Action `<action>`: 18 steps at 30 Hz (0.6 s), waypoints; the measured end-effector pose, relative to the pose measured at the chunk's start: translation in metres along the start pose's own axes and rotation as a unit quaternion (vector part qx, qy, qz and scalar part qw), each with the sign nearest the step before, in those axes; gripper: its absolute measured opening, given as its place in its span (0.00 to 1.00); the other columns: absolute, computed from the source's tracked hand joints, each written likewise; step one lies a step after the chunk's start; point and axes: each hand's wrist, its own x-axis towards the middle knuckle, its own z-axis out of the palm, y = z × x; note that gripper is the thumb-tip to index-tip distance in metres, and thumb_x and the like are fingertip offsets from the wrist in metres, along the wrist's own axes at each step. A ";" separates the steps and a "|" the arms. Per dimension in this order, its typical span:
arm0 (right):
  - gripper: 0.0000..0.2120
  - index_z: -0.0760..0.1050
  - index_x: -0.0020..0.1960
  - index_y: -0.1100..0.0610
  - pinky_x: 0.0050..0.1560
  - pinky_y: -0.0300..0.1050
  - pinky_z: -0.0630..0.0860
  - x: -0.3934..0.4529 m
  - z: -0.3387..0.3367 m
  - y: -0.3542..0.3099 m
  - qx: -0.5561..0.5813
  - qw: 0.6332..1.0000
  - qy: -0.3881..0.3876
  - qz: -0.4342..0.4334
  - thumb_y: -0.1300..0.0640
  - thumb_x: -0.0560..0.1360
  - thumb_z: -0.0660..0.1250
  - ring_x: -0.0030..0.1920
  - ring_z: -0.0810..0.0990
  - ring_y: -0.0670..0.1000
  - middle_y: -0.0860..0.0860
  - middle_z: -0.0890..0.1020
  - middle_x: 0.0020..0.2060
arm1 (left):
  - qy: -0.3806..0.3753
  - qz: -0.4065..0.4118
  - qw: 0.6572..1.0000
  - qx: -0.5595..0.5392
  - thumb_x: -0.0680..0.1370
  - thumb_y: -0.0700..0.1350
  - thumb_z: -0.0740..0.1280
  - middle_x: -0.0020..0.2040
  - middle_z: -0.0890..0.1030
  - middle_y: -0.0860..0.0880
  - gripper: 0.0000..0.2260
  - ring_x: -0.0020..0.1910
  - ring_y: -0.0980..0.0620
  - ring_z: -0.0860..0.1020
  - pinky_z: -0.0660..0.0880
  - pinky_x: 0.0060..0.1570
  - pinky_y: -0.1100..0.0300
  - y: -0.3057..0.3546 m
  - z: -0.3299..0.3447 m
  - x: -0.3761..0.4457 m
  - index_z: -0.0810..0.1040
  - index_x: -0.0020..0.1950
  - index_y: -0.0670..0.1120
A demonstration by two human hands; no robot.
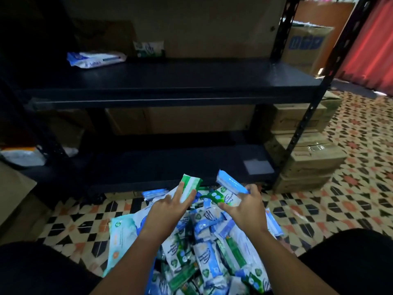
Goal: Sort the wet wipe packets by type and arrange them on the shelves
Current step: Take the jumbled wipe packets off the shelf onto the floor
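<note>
A heap of wet wipe packets (208,252), blue, green and white, lies on the floor between my knees. My left hand (168,211) grips a green and white packet (191,185) lifted above the heap. My right hand (246,206) holds a blue packet (230,182), also raised. In front stands a black shelf unit: the upper shelf (180,79) carries a blue and white packet (95,58) at the left and a green packet (148,48) standing at the back. The lower shelf (170,165) bears only a pale label.
Stacked cardboard boxes (306,150) sit right of the shelf post (314,99). Another box (306,45) stands behind, next to a red curtain (374,43). The floor (350,201) is patterned tile. A cardboard box edge (14,188) is at my left.
</note>
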 end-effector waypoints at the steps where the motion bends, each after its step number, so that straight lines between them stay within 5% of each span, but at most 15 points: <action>1: 0.35 0.82 0.57 0.63 0.48 0.46 0.75 0.001 0.000 0.002 -0.001 1.000 -0.002 0.010 0.33 0.67 0.76 0.50 0.76 0.51 0.46 0.64 0.56 | -0.002 -0.004 1.000 0.002 0.53 0.27 0.77 0.73 0.70 0.35 0.55 0.30 0.41 0.76 0.65 0.19 0.57 0.002 0.006 0.002 0.63 0.77 0.50; 4: 0.40 0.78 0.65 0.58 0.51 0.48 0.77 0.004 0.003 0.008 -0.007 0.999 -0.029 0.037 0.28 0.67 0.71 0.55 0.78 0.52 0.49 0.66 0.67 | -0.017 -0.031 0.999 -0.023 0.55 0.28 0.78 0.77 0.66 0.36 0.57 0.35 0.41 0.78 0.67 0.21 0.55 0.011 0.013 0.012 0.58 0.79 0.52; 6: 0.49 0.70 0.74 0.51 0.60 0.54 0.76 0.005 0.008 0.013 -0.021 0.995 -0.064 0.070 0.20 0.64 0.64 0.68 0.73 0.58 0.54 0.61 0.76 | -0.057 -0.078 0.994 -0.053 0.71 0.39 0.77 0.82 0.46 0.39 0.54 0.59 0.34 0.77 0.78 0.40 0.44 0.020 0.018 0.023 0.41 0.81 0.57; 7: 0.53 0.66 0.76 0.48 0.62 0.58 0.75 0.004 0.011 0.016 -0.027 0.993 -0.078 0.088 0.17 0.62 0.62 0.72 0.69 0.60 0.56 0.58 0.78 | -0.084 -0.096 0.991 -0.046 0.79 0.50 0.71 0.81 0.36 0.41 0.48 0.72 0.31 0.66 0.74 0.57 0.36 0.022 0.021 0.026 0.32 0.79 0.59; 9: 0.53 0.63 0.77 0.46 0.61 0.62 0.76 0.005 0.016 0.025 -0.038 0.989 -0.094 0.106 0.17 0.61 0.61 0.71 0.69 0.63 0.57 0.59 0.78 | -0.135 -0.095 0.986 -0.038 0.82 0.65 0.54 0.80 0.30 0.44 0.38 0.80 0.33 0.44 0.53 0.70 0.27 0.025 0.021 0.030 0.26 0.77 0.60; 12: 0.51 0.63 0.77 0.47 0.61 0.63 0.76 0.006 0.020 0.035 -0.071 0.985 -0.111 0.111 0.18 0.63 0.61 0.70 0.70 0.64 0.57 0.64 0.75 | -0.148 -0.083 0.985 -0.039 0.83 0.65 0.48 0.83 0.40 0.45 0.34 0.81 0.36 0.41 0.46 0.72 0.27 0.018 0.023 0.031 0.27 0.78 0.59; 18: 0.43 0.67 0.75 0.51 0.58 0.57 0.78 0.009 0.024 0.025 -0.071 0.986 -0.127 0.084 0.26 0.69 0.65 0.65 0.76 0.60 0.55 0.78 0.65 | -0.152 -0.103 0.982 -0.053 0.85 0.57 0.52 0.79 0.64 0.47 0.29 0.79 0.41 0.57 0.49 0.75 0.33 0.001 0.027 0.025 0.41 0.82 0.56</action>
